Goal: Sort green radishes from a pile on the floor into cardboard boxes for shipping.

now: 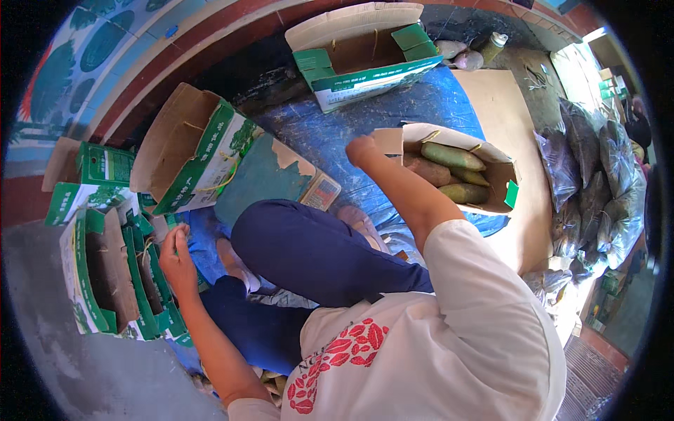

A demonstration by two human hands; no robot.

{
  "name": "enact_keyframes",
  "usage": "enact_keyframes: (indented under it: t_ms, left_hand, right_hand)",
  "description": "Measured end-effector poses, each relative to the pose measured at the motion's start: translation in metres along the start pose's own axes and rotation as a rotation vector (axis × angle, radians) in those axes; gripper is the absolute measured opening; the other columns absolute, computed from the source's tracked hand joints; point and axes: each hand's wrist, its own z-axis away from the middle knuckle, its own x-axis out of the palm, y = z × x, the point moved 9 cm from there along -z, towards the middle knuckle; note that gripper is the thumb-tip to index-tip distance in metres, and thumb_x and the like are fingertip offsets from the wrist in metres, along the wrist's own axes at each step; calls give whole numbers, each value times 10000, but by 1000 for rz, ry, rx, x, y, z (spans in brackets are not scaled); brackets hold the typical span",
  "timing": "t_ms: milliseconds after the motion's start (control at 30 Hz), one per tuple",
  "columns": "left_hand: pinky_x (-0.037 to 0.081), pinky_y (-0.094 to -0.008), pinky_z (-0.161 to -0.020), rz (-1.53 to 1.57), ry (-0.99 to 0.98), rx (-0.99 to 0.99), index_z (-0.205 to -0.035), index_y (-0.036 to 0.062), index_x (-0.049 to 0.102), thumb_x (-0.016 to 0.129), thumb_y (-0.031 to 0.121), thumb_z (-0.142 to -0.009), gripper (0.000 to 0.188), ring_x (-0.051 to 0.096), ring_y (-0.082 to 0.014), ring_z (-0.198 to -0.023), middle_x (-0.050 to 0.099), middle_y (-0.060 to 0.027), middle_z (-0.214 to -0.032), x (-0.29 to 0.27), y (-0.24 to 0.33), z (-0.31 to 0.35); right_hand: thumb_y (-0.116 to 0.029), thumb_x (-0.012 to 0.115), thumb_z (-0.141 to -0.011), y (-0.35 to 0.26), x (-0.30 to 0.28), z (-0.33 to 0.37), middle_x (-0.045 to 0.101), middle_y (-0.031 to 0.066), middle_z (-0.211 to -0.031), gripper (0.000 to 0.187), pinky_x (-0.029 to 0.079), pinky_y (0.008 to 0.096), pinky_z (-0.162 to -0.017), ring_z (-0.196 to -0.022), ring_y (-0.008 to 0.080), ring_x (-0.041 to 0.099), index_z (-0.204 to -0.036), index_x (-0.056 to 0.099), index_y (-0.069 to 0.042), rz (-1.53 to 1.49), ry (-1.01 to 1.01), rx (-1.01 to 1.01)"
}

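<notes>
My right hand (362, 151) is closed at the left flap of a carton (502, 168) on the right; whether it grips the flap cannot be made out. Inside that carton lie several long green radishes (453, 156) and a reddish-brown root (428, 170). On the left, my left hand (177, 261) has its fingers bent together beside a row of green-and-white cartons (91, 274). What its fingers hold, if anything, is hidden. A pale cord handle (146, 247) shows on the carton next to it.
A tall open carton (189, 154) stands beside a platform scale (256, 179) with a keypad (323, 191). Another open carton (379, 70) is at the back on a blue sheet (295, 130). Flat cardboard (502, 105) and filled plastic bags (597, 175) lie to the right.
</notes>
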Motion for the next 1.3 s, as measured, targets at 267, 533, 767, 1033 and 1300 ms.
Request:
enact_keyframes:
  t_ms: [267, 533, 767, 1033, 1300]
  left_hand:
    - [446, -278, -755, -53, -57, 26, -915, -1, 608, 481, 177, -862, 225, 599, -178, -835, 634, -101, -879, 6, 8, -2]
    - [439, -282, -742, -79, -110, 31, -902, 21, 611, 505, 176, -846, 196, 595, -189, -827, 626, -103, -877, 14, 16, 0]
    - [437, -302, -753, -117, -128, 30, -898, 13, 611, 525, 176, -825, 198, 593, -228, -828, 619, -126, -868, 10, 15, 5]
    - [436, -319, -742, -82, -165, 67, -886, 1, 609, 529, 178, -820, 205, 588, -253, -804, 617, -138, -856, 14, 24, 7]
    - [439, -324, -732, -126, -223, 95, -881, 2, 606, 525, 174, -816, 201, 589, -265, -796, 616, -146, -849, 28, 24, 6]
  right_hand:
    - [-223, 585, -726, 40, 90, 0, 575, 84, -1118, 303, 265, 543, -939, -1083, 289, 502, -1013, 640, -143, 134, -176, 2]
    - [-238, 568, -739, 44, 69, 35, 556, 89, -1150, 325, 206, 552, -967, -1119, 299, 470, -1046, 625, -152, 167, -132, 39]
    - [-257, 536, -760, 53, 75, 58, 524, 89, -1197, 350, 116, 564, -994, -1173, 296, 415, -1091, 600, -165, 283, -192, 50]
    - [-225, 513, -769, 59, 90, 67, 535, 92, -1178, 346, 91, 567, -1007, -1172, 300, 406, -1099, 593, -159, 284, -264, 35]
    - [-269, 572, -743, 65, 116, 55, 535, 84, -1183, 364, 80, 596, -986, -1176, 321, 403, -1085, 605, -151, 271, -279, 63]
